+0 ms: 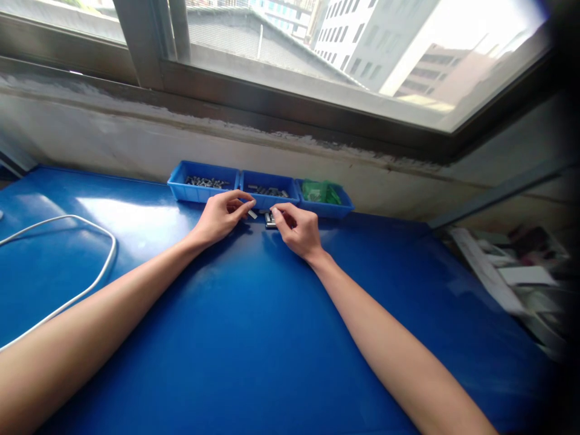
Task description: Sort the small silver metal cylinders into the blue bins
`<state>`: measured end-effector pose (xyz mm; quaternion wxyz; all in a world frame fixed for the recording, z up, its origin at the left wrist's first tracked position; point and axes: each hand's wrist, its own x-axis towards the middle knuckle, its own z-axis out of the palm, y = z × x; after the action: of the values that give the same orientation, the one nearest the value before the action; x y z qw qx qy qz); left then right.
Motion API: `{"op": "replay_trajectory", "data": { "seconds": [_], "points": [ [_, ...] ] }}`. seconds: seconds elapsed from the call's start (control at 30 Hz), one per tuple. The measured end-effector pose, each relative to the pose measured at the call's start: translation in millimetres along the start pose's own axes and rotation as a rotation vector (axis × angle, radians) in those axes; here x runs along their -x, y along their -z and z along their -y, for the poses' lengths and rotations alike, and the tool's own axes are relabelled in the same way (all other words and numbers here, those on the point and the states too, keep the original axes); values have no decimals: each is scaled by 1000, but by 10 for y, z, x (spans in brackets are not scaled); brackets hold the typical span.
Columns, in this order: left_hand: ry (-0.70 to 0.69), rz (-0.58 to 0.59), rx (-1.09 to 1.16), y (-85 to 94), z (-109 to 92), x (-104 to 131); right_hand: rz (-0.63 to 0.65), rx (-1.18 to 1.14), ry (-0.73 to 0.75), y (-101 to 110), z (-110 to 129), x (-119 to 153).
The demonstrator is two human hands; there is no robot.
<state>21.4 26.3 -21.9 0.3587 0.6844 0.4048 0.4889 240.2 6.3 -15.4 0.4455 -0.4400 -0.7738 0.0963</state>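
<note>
My left hand (pixel 225 212) is closed in a pinch in front of the bins, with a small pale rectangular metal piece (pixel 252 214) at its fingertips. Beside it, my right hand (pixel 299 226) has thumb and index finger pressed together. Whatever lies between those fingers is too small to make out. Just under the right fingertips, a little group of dark and silvery parts (pixel 270 222) rests on the blue table (pixel 254 338).
Behind my hands, three joined blue bins line the wall: the left bin (pixel 194 192) holds small metal parts, the middle bin (pixel 292 192) darker pieces, the right bin (pixel 335 209) green plastic bags. A white cable (pixel 111 248) curves across the left. Blurred clutter (pixel 528 275) sits at right.
</note>
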Motion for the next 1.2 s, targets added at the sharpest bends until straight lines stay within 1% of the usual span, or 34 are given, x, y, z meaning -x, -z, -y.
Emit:
{"op": "replay_trajectory", "data": {
  "seconds": [0.07,0.2,0.3,0.47,0.53,0.63,0.77,0.9,1.0,1.07,1.13,1.2],
  "points": [
    [11,12,39,6,-1,1,65,65,87,-10,8,16],
    [26,33,61,16,-36,7,116,130,134,-22,-24,36],
    [24,52,59,18,-57,15,158,183,207,-21,-41,41],
    [50,111,118,3,-70,25,173,283,349,-11,-38,44],
    [60,120,134,-5,-76,24,170,295,363,-11,-45,48],
    [63,142,137,-12,-80,23,165,272,326,-17,-71,56],
    [13,165,78,-20,-79,35,155,201,302,-32,-97,55],
    [-91,145,-91,-42,-103,43,99,119,230,-31,-75,40],
    [-153,135,-233,-58,-101,38,24,73,150,-15,-38,30],
    [-169,105,-284,-65,-81,36,-69,65,96,-2,-24,21],
    [-193,90,-328,-73,-62,42,-193,75,22,9,-34,3],
    [-260,132,-397,-81,-58,56,-309,87,-79,16,-74,-24]
  ]
}}
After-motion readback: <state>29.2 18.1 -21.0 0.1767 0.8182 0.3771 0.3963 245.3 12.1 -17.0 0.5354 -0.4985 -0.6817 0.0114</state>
